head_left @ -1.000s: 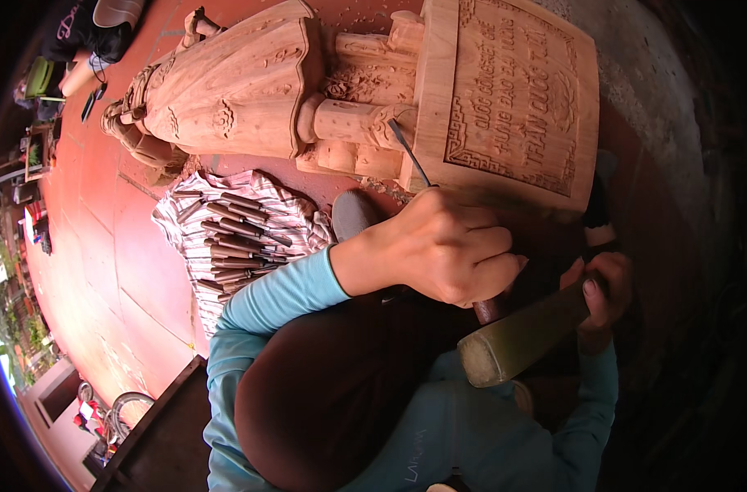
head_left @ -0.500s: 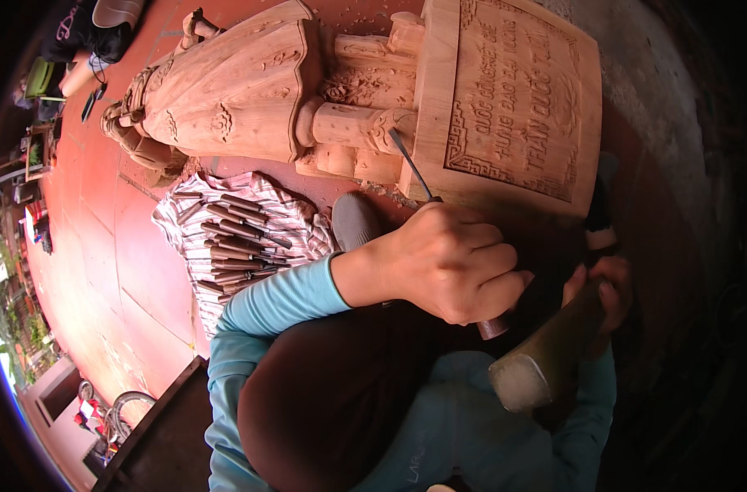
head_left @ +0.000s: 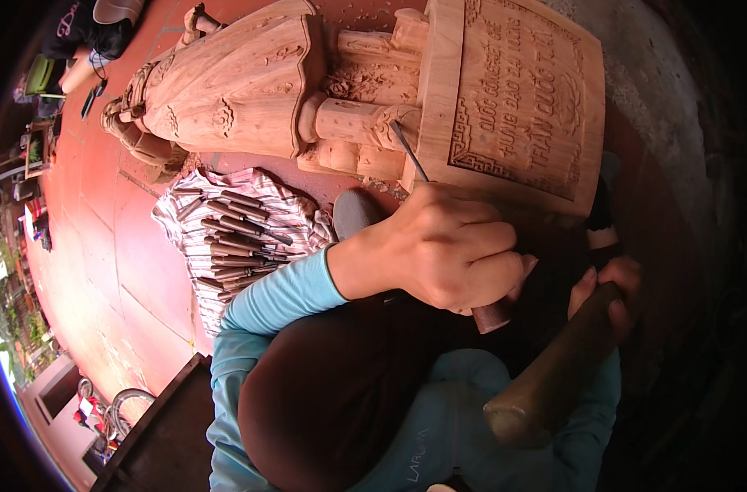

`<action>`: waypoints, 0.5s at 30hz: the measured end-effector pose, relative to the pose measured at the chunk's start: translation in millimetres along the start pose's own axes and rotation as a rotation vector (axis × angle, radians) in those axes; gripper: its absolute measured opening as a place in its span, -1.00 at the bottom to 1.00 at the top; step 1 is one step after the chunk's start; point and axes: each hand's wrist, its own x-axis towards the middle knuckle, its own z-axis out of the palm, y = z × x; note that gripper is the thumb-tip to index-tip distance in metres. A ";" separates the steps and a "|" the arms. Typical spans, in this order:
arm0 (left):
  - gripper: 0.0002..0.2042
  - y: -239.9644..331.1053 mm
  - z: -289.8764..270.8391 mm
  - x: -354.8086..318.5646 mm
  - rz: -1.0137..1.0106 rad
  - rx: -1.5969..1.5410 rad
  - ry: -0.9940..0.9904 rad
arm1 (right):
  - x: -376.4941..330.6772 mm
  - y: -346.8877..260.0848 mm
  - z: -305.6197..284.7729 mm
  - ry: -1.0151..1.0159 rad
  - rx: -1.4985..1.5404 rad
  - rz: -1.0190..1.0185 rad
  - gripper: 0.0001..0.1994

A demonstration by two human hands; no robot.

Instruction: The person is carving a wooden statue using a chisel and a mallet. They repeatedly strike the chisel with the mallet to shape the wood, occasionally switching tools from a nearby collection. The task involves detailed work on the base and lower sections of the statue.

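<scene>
A large carved wooden statue [head_left: 242, 82] lies on its side on the red floor, its square base panel [head_left: 521, 98] facing me. My left hand [head_left: 443, 250] is closed around a chisel [head_left: 414, 160], whose thin steel tip touches the carving where the figure's feet meet the base. The chisel's dark wooden handle end sticks out below my fist. My right hand [head_left: 607, 287] grips a thick wooden mallet [head_left: 545, 377], held low and away from the chisel handle. Both forearms wear light blue sleeves.
A striped cloth [head_left: 226, 230] beside the statue carries several wood-handled chisels [head_left: 234, 246]. A grey rounded object [head_left: 353, 213] lies between cloth and hand. Wood chips lie around the statue. Another person sits at the top left [head_left: 86, 33]. A dark board edge [head_left: 143, 435] is at the bottom left.
The mallet has swung down and away from the chisel handle, from raised beside my left hand to low at the right. My left hand keeps the chisel on the carving.
</scene>
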 end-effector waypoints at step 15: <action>-0.67 -1.9 2.9 -2.9 0.020 0.071 -0.055 | 2.6 -3.4 -0.4 -0.035 -0.086 0.090 -0.36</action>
